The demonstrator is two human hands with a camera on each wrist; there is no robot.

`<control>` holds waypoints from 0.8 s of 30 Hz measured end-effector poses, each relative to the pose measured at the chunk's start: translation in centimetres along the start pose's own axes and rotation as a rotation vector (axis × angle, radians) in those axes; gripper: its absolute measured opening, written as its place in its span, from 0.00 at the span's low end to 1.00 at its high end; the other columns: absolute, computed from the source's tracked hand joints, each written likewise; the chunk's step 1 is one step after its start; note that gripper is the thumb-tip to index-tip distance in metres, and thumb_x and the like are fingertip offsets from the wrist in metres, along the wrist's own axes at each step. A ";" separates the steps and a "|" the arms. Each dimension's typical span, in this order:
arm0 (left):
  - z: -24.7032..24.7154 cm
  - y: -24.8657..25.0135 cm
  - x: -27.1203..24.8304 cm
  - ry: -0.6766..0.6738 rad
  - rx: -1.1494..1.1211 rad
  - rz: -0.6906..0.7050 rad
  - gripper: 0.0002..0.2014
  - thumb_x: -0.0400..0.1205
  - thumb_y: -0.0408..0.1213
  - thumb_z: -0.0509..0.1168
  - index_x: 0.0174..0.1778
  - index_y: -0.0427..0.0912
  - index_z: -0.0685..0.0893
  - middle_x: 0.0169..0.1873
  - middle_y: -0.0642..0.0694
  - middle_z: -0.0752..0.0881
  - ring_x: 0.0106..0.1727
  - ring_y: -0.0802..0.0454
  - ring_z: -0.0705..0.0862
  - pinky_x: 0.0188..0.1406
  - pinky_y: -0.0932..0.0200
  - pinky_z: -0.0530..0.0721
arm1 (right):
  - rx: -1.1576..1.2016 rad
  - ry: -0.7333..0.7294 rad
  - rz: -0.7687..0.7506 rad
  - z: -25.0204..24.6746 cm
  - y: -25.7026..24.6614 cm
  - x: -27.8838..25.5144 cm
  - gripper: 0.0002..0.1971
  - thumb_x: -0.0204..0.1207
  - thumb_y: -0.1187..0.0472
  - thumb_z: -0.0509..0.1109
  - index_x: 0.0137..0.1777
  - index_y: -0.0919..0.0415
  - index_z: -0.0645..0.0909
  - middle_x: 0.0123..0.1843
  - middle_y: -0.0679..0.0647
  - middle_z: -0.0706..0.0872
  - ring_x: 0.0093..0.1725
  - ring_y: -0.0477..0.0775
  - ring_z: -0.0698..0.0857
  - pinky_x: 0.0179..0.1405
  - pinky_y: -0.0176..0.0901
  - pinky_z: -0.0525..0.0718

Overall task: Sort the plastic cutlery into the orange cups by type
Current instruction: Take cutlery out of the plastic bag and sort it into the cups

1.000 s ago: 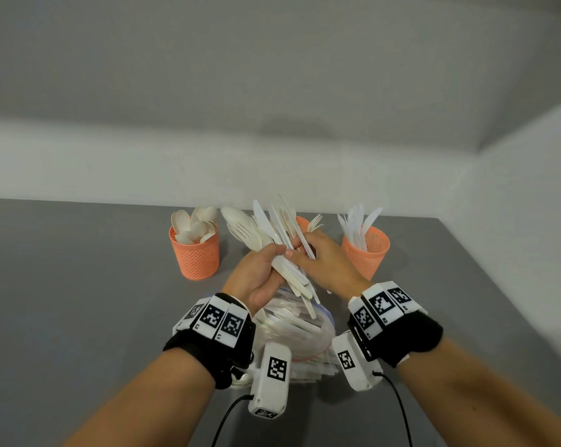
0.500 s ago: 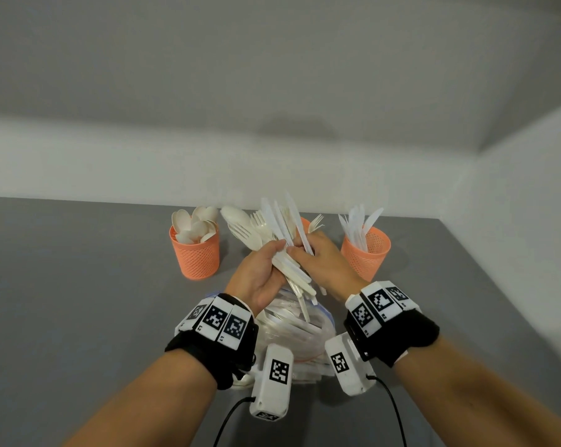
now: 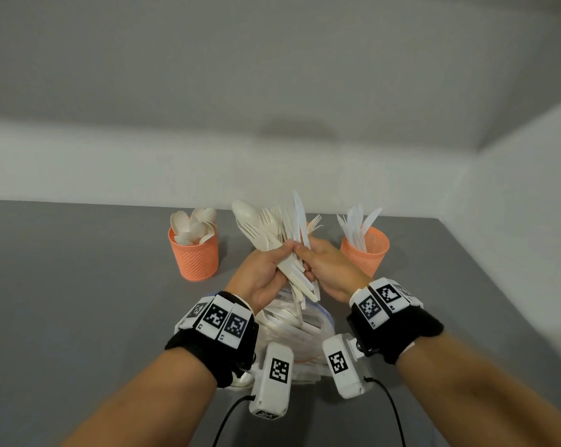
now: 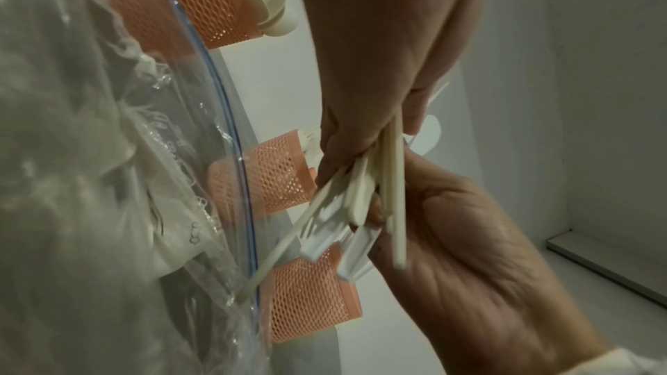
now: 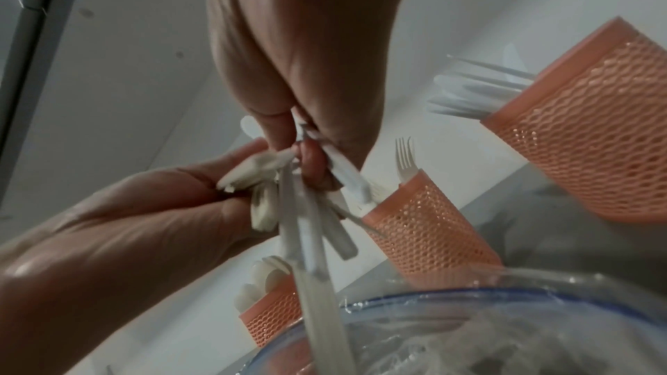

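On the grey table [image 3: 79,285], furthest left, an orange mesh cup of spoons [image 3: 194,253] stands upright, the spoon bowls showing above its rim. Just right of it, above the table, the left hand [image 3: 263,275] is seen with its fingers curled round the handles of a mixed bundle [image 3: 272,233] of white cutlery. The bundle is fanned upward and away from the person; a spoon, several forks and a serrated knife [image 3: 300,217] can be made out in it.

Below the two hands a clear plastic bag [image 3: 292,321] with a blue-edged opening lies on the table, more white cutlery being visible inside it. In the left wrist view the lower ends of the handles are seen spreading out under the left hand [image 4: 379,47], one long handle reaching down to the bag [image 4: 108,181].

The right hand [image 3: 331,269] is pressed against the right side of the bundle, its thumb and fingertips pinching the knife, which the left hand also holds. In the right wrist view that pinch on a white handle is shown close to the right hand [image 5: 307,47].

Behind the hands a middle cup [image 5: 426,227] holds forks, mostly hidden in the head view. At far right the cup of knives [image 3: 366,250] stands upright, near the table's right edge.
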State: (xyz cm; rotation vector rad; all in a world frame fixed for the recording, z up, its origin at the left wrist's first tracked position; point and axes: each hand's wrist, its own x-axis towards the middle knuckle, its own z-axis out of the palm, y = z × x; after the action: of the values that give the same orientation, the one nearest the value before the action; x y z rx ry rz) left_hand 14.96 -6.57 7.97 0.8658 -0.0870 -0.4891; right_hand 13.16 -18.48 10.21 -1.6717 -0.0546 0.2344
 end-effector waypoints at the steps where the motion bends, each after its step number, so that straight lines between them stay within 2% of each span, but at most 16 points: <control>1: 0.1 0.0 0.1 0.008 0.006 0.007 0.13 0.85 0.31 0.55 0.62 0.32 0.79 0.55 0.31 0.81 0.50 0.41 0.84 0.43 0.47 0.88 | -0.002 0.005 -0.004 0.1 0.1 0.1 0.16 0.87 0.62 0.52 0.68 0.67 0.73 0.27 0.39 0.85 0.26 0.33 0.83 0.25 0.24 0.78; 3: 0.2 0.0 0.3 0.030 0.005 0.021 0.15 0.85 0.30 0.56 0.67 0.30 0.76 0.59 0.31 0.82 0.51 0.43 0.86 0.41 0.50 0.90 | -0.015 0.039 -0.014 0.2 0.3 0.2 0.17 0.87 0.60 0.52 0.71 0.64 0.72 0.45 0.46 0.86 0.41 0.37 0.85 0.37 0.28 0.83; 4: 0.2 0.1 0.4 0.038 0.000 0.025 0.16 0.85 0.30 0.56 0.68 0.30 0.76 0.61 0.31 0.82 0.52 0.44 0.87 0.40 0.51 0.90 | -0.017 0.053 -0.024 0.3 0.4 0.2 0.17 0.87 0.60 0.51 0.71 0.62 0.72 0.50 0.49 0.85 0.47 0.40 0.85 0.41 0.30 0.84; 8: 0.3 0.0 0.6 0.043 0.004 0.028 0.15 0.85 0.30 0.57 0.66 0.30 0.78 0.59 0.31 0.84 0.51 0.45 0.89 0.42 0.53 0.90 | 0.040 0.085 -0.025 0.0 0.6 0.4 0.17 0.87 0.60 0.51 0.72 0.61 0.70 0.52 0.48 0.84 0.50 0.42 0.84 0.49 0.32 0.84; 11: 0.5 -0.2 0.9 0.036 -0.011 0.041 0.16 0.84 0.31 0.59 0.68 0.32 0.78 0.62 0.34 0.84 0.59 0.43 0.86 0.50 0.52 0.89 | 0.069 0.135 -0.030 -0.5 0.8 0.6 0.17 0.87 0.58 0.51 0.71 0.60 0.72 0.58 0.53 0.85 0.57 0.49 0.84 0.57 0.38 0.83; 12: 0.6 -0.2 1.0 0.048 -0.024 0.048 0.17 0.84 0.31 0.59 0.69 0.32 0.77 0.63 0.34 0.84 0.60 0.43 0.86 0.49 0.52 0.89 | 0.066 0.164 -0.034 -0.5 0.8 0.6 0.17 0.87 0.58 0.51 0.70 0.60 0.74 0.60 0.56 0.85 0.59 0.51 0.84 0.59 0.41 0.83; 15: 0.9 -0.5 1.4 0.079 -0.021 0.064 0.17 0.84 0.30 0.60 0.68 0.32 0.77 0.55 0.36 0.87 0.50 0.46 0.90 0.41 0.54 0.89 | 0.064 0.265 0.006 -0.9 1.1 1.1 0.16 0.87 0.56 0.51 0.68 0.61 0.73 0.60 0.57 0.85 0.61 0.55 0.84 0.64 0.50 0.82; 18: 1.1 -0.6 2.0 0.103 -0.041 0.081 0.15 0.85 0.29 0.58 0.67 0.30 0.77 0.44 0.38 0.90 0.41 0.49 0.91 0.37 0.55 0.90 | 0.102 0.388 0.005 -1.9 1.3 1.9 0.17 0.86 0.56 0.51 0.62 0.66 0.75 0.54 0.61 0.87 0.56 0.60 0.86 0.63 0.55 0.82; 19: 1.1 -0.6 2.2 0.091 -0.063 0.081 0.14 0.85 0.29 0.56 0.66 0.30 0.76 0.42 0.38 0.90 0.41 0.48 0.91 0.40 0.53 0.90 | 0.133 0.426 -0.004 -2.5 1.1 2.1 0.15 0.86 0.57 0.51 0.57 0.67 0.75 0.49 0.60 0.87 0.53 0.60 0.86 0.61 0.56 0.83; 21: 1.0 -0.4 2.5 0.082 -0.105 0.080 0.12 0.85 0.28 0.55 0.64 0.32 0.75 0.39 0.39 0.91 0.42 0.47 0.91 0.51 0.47 0.89 | 0.260 0.487 -0.044 -3.7 0.2 2.1 0.11 0.86 0.59 0.51 0.49 0.63 0.73 0.39 0.58 0.85 0.42 0.59 0.86 0.56 0.58 0.86; 22: 0.9 -0.3 2.7 0.108 -0.113 0.082 0.10 0.85 0.28 0.56 0.62 0.33 0.75 0.34 0.42 0.90 0.38 0.50 0.90 0.51 0.48 0.88 | 0.315 0.519 -0.072 -4.5 -0.4 2.1 0.09 0.86 0.60 0.52 0.48 0.61 0.72 0.38 0.58 0.83 0.37 0.57 0.86 0.50 0.56 0.88; 24: 0.5 -0.3 3.0 0.181 -0.123 0.079 0.08 0.84 0.28 0.58 0.57 0.36 0.78 0.29 0.47 0.87 0.28 0.57 0.87 0.41 0.53 0.89 | 0.303 0.589 -0.154 -6.3 -1.7 2.3 0.05 0.86 0.63 0.52 0.53 0.61 0.69 0.40 0.58 0.82 0.35 0.53 0.85 0.42 0.49 0.88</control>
State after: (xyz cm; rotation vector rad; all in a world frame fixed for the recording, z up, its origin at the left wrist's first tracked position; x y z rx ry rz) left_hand 17.41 -8.44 7.74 0.7792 0.0740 -0.3375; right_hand 16.70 -24.08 12.18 -1.3695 0.2809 -0.3543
